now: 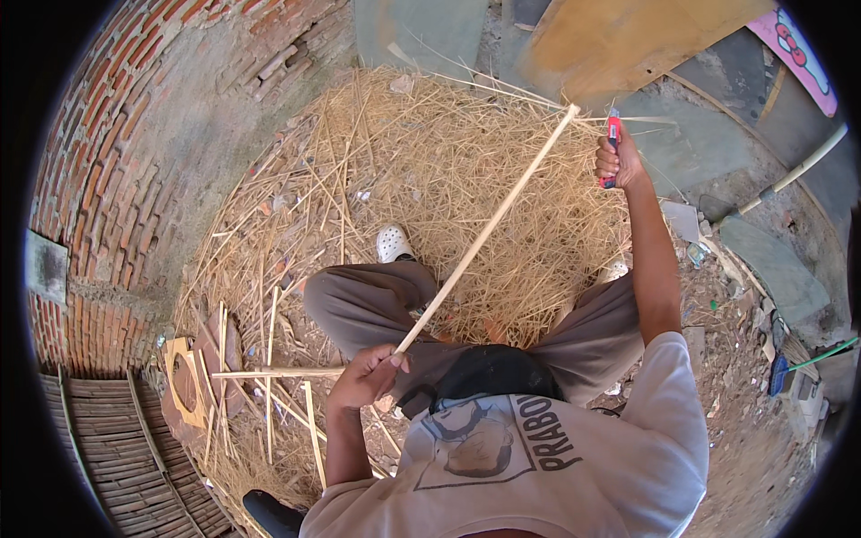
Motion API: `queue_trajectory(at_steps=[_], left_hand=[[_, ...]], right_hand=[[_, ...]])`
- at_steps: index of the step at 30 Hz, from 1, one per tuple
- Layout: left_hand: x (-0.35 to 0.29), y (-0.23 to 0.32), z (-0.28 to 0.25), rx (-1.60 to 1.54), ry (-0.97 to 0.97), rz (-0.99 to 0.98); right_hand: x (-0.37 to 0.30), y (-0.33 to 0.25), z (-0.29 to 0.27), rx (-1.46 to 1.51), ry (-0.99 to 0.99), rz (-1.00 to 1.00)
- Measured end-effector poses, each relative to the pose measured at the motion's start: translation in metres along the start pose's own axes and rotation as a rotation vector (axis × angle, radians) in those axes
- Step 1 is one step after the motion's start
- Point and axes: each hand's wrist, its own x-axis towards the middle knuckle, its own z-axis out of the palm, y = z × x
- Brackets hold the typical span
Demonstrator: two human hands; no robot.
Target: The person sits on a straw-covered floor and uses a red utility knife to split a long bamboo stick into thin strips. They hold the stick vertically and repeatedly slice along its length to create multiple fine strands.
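Observation:
My left hand point(366, 375) is closed round the near end of a long pale strip of wood or bamboo point(489, 235), which slants up and away to the right across my lap. Out to the far right, my right hand point(621, 161) grips a red and black utility knife point(613, 134), its blade end pointing away from me. The knife is close beside the far tip of the strip, where thin shavings point(641, 120) stick out. Whether the blade touches the strip I cannot tell. A second pale strip point(278, 372) reaches left from beside my left hand; its near end is hidden.
A heap of straw-like shavings point(448, 161) covers the ground before my legs. Loose strips point(272, 377) and a wooden board with a round hole point(186, 381) lie at left. A brick wall point(108, 179) rises there. Flat sheets point(628, 45) lie at the back; a pale pipe point(798, 172) at right.

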Motion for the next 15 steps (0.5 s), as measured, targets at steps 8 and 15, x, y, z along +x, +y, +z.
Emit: queue_trajectory(at_steps=[8,15], left_hand=[[0.032,-0.002,0.028,0.024,0.206,0.111],[0.095,0.029,0.070,-0.299,0.281,0.274]], right_hand=[[0.001,0.063,0.048,0.024,0.333,-0.105],[-0.042,0.167,0.146,-1.419,-0.033,-0.755]])
